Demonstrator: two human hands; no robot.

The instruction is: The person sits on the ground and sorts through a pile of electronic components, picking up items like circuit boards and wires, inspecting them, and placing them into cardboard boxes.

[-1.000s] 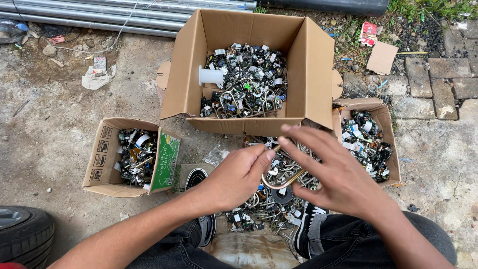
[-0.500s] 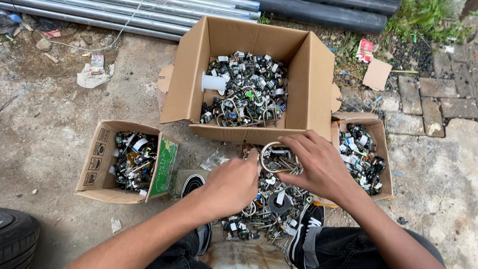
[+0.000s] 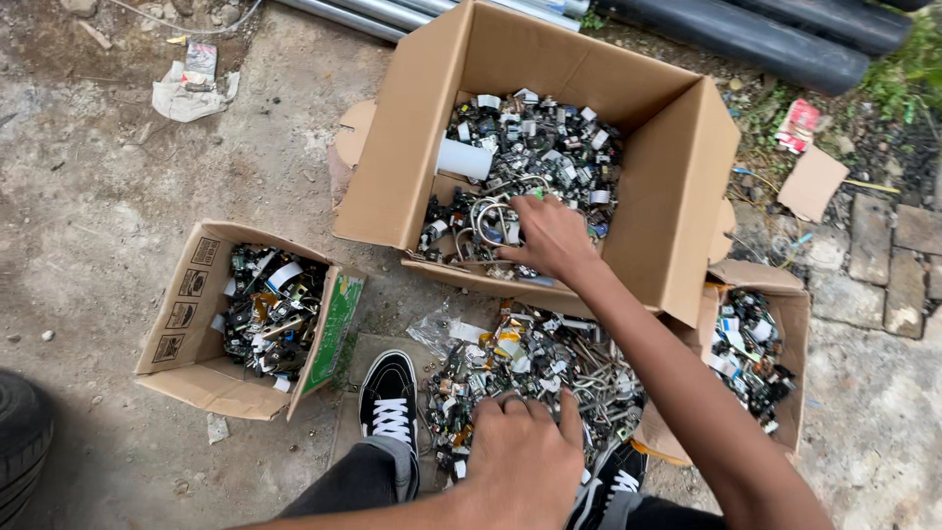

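My right hand (image 3: 551, 238) reaches into the large open cardboard box (image 3: 687, 196), fingers closed on a bundle of metal rings (image 3: 488, 222) lying on small scrap metal and electronic parts (image 3: 549, 137). My left hand (image 3: 520, 453) rests palm down with bent fingers on a loose pile of similar scrap (image 3: 535, 368) on the ground between my black-and-white shoes (image 3: 390, 400). What its fingers hold is hidden. A white tube (image 3: 463, 159) lies inside the large box.
A small cardboard box (image 3: 182, 314) of scrap stands at left, another (image 3: 785, 314) at right behind my forearm. Pipes (image 3: 785, 44) lie along the back, a tyre (image 3: 20, 442) at the lower left, and litter (image 3: 191, 83) on the concrete.
Both hands held the ring bundle over the pile before. My right hand has carried it forward into the large box. My left hand has dropped onto the pile.
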